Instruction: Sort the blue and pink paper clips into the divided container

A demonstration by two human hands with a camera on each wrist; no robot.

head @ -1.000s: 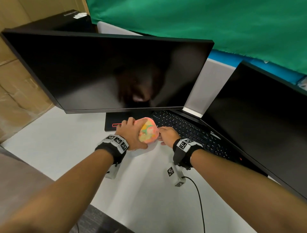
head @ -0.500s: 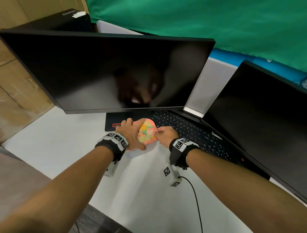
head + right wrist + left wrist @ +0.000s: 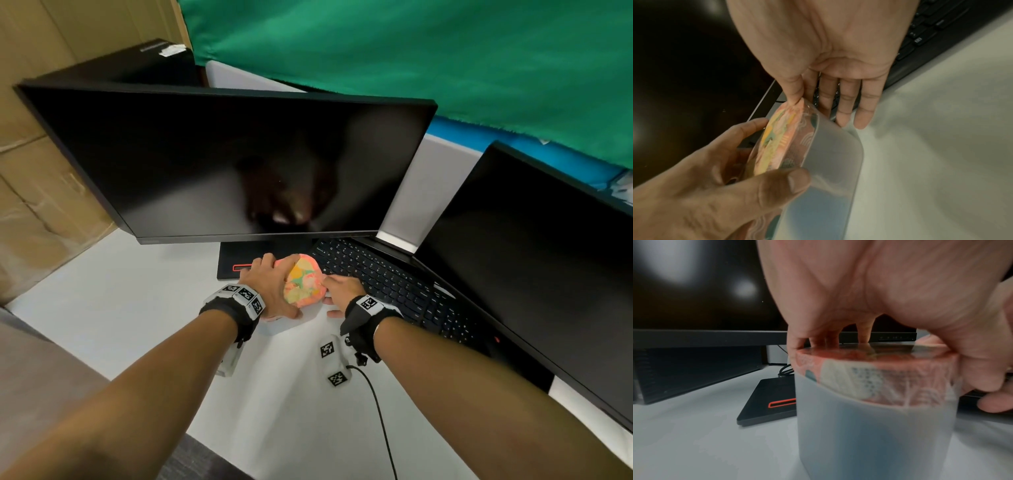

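Note:
A frosted plastic container (image 3: 875, 426) with a pink and yellow patterned lid (image 3: 303, 281) stands tilted on the white desk (image 3: 137, 308), just before the keyboard. My left hand (image 3: 270, 287) grips the lid from above, fingers curled over its far rim, thumb on the near side (image 3: 789, 180). My right hand (image 3: 342, 289) pinches the lid's right edge (image 3: 797, 104) between thumb and forefinger, while its other fingers (image 3: 861, 120) lie straight. A blue tint shows through the container's wall (image 3: 818, 211). No single paper clip can be made out.
A large dark monitor (image 3: 222, 164) stands close behind the hands, its black base with a red slot (image 3: 239, 263) at the left. A black keyboard (image 3: 376, 281) and a second dark screen (image 3: 531, 267) lie to the right. A black cable (image 3: 380, 418) trails across the desk.
My right hand has closed in on the lid's right edge. The container and my left hand have stayed almost where they were.

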